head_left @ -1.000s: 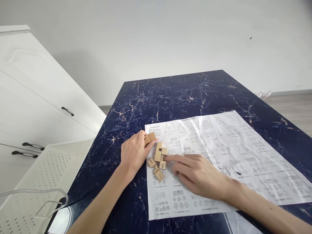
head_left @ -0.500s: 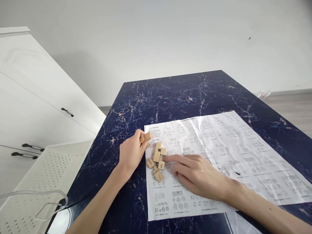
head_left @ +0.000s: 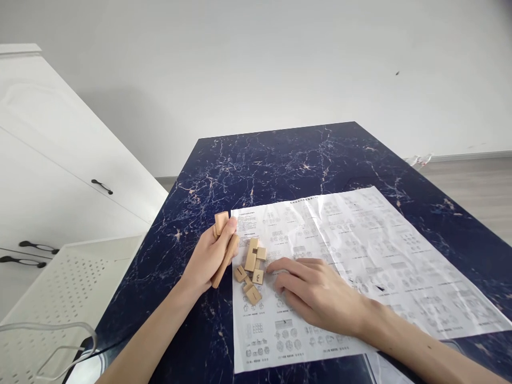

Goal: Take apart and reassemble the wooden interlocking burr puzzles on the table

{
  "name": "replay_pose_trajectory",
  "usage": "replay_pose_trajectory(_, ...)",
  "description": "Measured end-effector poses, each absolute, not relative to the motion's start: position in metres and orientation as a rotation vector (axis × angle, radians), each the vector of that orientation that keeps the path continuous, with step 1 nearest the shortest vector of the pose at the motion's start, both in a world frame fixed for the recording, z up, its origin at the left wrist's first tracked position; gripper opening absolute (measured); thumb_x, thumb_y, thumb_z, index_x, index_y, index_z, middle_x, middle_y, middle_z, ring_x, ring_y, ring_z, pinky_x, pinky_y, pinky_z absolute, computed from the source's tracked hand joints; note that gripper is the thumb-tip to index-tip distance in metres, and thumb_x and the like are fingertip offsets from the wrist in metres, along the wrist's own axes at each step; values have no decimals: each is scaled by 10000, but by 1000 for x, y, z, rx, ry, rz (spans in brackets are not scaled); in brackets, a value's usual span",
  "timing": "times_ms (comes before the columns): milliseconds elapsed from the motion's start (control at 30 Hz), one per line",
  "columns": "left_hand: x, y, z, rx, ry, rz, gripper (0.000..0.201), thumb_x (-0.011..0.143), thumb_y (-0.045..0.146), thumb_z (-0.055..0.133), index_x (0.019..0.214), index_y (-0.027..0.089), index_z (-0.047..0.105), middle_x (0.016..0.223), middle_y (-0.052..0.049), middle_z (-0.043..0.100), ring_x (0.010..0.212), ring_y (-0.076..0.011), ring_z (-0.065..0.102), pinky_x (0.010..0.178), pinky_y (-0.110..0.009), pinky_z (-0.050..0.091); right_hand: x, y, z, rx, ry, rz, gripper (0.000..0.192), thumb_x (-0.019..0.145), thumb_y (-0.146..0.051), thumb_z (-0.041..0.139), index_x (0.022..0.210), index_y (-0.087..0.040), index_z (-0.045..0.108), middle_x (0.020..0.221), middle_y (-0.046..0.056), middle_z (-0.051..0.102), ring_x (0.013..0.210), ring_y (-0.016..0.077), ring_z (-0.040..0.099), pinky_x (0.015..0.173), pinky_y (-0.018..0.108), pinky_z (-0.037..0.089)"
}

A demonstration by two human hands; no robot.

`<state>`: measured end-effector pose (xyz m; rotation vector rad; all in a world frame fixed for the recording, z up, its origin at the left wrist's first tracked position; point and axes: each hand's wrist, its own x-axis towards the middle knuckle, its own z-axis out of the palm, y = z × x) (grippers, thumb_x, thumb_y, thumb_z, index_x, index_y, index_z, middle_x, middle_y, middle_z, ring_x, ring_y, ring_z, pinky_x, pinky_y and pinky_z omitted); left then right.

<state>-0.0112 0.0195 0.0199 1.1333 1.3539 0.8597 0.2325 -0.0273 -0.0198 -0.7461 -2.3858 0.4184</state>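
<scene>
My left hand point(head_left: 206, 257) is closed around wooden puzzle pieces point(head_left: 225, 262): a long bar shows along the palm and a block end sticks up past the thumb. It is held just left of the sheet's edge. Several loose notched wooden blocks point(head_left: 251, 256) lie close together on the printed sheet point(head_left: 296, 341), some marked with dark strokes or a figure like a 3. Just right of these blocks, my right hand point(head_left: 312, 290) rests on the paper, palm down, fingers bent a little and apart, with nothing visible in it. Its fingertips stop short of the blocks.
The creased sheet of small diagrams lies on a dark blue marbled table point(head_left: 276, 160). To the left stand a white cabinet point(head_left: 72, 160) with black handles and a perforated white panel point(head_left: 68, 282). A pale cable point(head_left: 52, 326) loops at lower left. A wall rises behind.
My left hand has turned, bringing the long wooden bar into view. My right index finger has drawn back slightly from the loose blocks. The whole view has shifted a little.
</scene>
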Motion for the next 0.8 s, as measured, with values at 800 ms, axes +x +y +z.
replay_pose_trajectory(800, 8, -23, 35, 787, 577, 403, 445, 1006, 609, 655, 874, 204, 526, 564, 82, 467, 401, -49, 328, 392, -173, 273, 228, -34, -21, -630, -2258, 420, 204, 993, -32, 499, 900, -191, 588, 664, -32, 569, 530, 141, 462, 511, 307, 360)
